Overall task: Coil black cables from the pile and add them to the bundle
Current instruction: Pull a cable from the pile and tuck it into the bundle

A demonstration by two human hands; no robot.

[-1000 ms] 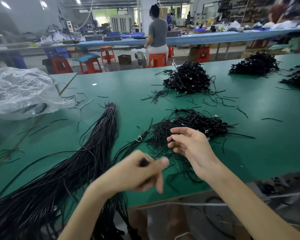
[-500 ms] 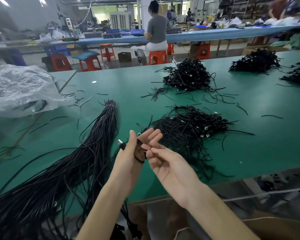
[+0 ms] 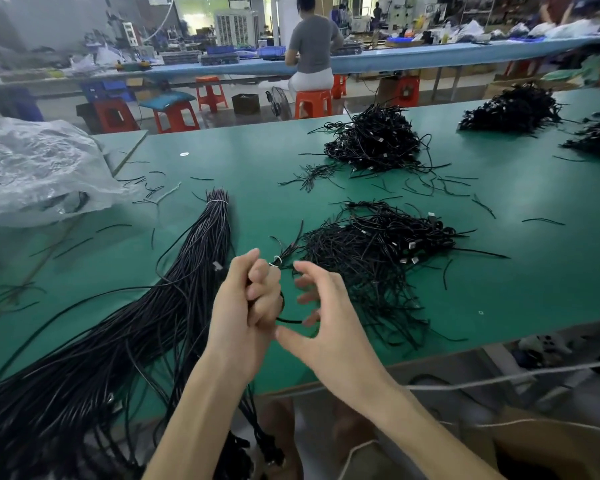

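My left hand (image 3: 246,306) clenches the coiled cable (image 3: 290,320); my right hand (image 3: 329,327), grasp unclear, should wind the tail snugly

I am looking across a green table (image 3: 499,271) that is filling most of my view. At twelve o'clock a long blue workbench (image 3: 413,60) is running across the hall, and a person in a grey top (image 3: 314,43) is sitting at it on an orange stool (image 3: 312,103), back to me. More orange stools (image 3: 210,95) are standing at eleven o'clock on the pale floor (image 3: 361,90). A white louvred cooler (image 3: 236,27) is standing beyond the bench. At nine o'clock crumpled clear plastic (image 3: 32,168) is lying on the table.
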